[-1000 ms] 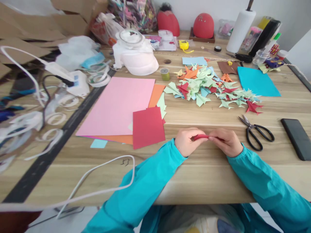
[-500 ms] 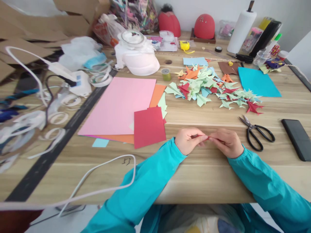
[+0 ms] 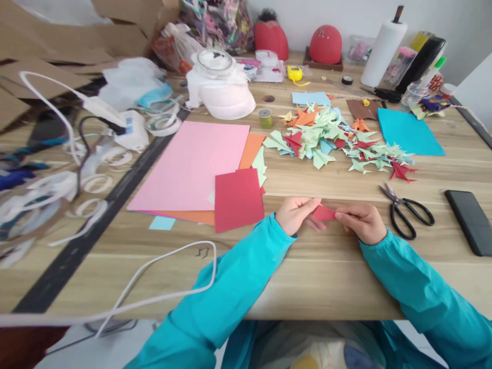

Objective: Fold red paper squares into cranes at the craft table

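Between my two hands is a small folded piece of red paper [image 3: 324, 213], held just above the wooden table. My left hand [image 3: 295, 215] pinches its left end between thumb and fingers. At its right end, my right hand [image 3: 363, 221] grips a corner with thumb and forefinger. To the left lies a stack of red paper sheets [image 3: 239, 201], partly over a large pink sheet [image 3: 192, 164] and orange paper [image 3: 251, 148]. Beyond my hands is a heap of folded paper figures [image 3: 321, 136], mostly pale green with some red, orange and blue.
Black-handled scissors [image 3: 407, 210] and a black phone [image 3: 469, 221] lie to the right. Turquoise paper [image 3: 409, 130] is behind them. A white cable [image 3: 154, 261] loops across the front left, near my left sleeve. Rolls of tape [image 3: 163, 123] and a power strip [image 3: 132, 130] crowd the left side.
The red paper, seen edge-on as a thin line before, now shows a flat face. My hands have turned it and spread slightly apart. The whole view has shifted a little.
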A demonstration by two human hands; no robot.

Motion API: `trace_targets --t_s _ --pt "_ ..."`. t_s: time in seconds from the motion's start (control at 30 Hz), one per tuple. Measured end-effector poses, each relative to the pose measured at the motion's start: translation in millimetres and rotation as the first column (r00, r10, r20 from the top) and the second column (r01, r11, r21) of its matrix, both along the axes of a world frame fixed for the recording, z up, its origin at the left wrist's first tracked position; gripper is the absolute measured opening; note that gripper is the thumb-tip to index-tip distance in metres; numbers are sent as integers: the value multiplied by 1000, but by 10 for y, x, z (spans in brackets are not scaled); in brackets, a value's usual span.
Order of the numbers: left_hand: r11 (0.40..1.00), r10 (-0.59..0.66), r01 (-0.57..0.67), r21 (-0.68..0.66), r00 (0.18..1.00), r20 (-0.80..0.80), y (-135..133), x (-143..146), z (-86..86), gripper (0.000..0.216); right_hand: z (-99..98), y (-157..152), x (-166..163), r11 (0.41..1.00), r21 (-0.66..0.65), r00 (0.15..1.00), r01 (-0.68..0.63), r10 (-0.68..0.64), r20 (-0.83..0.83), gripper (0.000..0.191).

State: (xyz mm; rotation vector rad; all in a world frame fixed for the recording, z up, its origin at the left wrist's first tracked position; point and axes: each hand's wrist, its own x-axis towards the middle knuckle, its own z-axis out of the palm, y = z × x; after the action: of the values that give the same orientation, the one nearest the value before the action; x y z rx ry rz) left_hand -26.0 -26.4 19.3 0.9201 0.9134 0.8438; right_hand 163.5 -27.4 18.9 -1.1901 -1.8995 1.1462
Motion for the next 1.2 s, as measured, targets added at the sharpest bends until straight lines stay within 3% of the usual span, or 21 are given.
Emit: trace_targets --t_s 0.3,0.63,0.83,1.0,1.2 --pt "992 109 -101 72 988 -108 -4 45 15 30 -29 10 -16 980 -197 997 32 -46 -65 32" --pt "997 81 -76 34 982 -171 33 43 -43 25 4 9 -50 955 -292 996 51 -71 -58 33" --pt "994 50 -33 100 983 -177 8 44 -24 26 18 3 -35 977 -214 999 -3 -9 -53 33" --pt "983 -59 85 165 986 -158 -53 61 -59 26 8 -39 -53 985 -74 988 -153 154 6 30" --pt "942 -96 177 285 956 -277 -77 62 -115 24 27 -43 -70 981 27 979 -194 192 64 29"
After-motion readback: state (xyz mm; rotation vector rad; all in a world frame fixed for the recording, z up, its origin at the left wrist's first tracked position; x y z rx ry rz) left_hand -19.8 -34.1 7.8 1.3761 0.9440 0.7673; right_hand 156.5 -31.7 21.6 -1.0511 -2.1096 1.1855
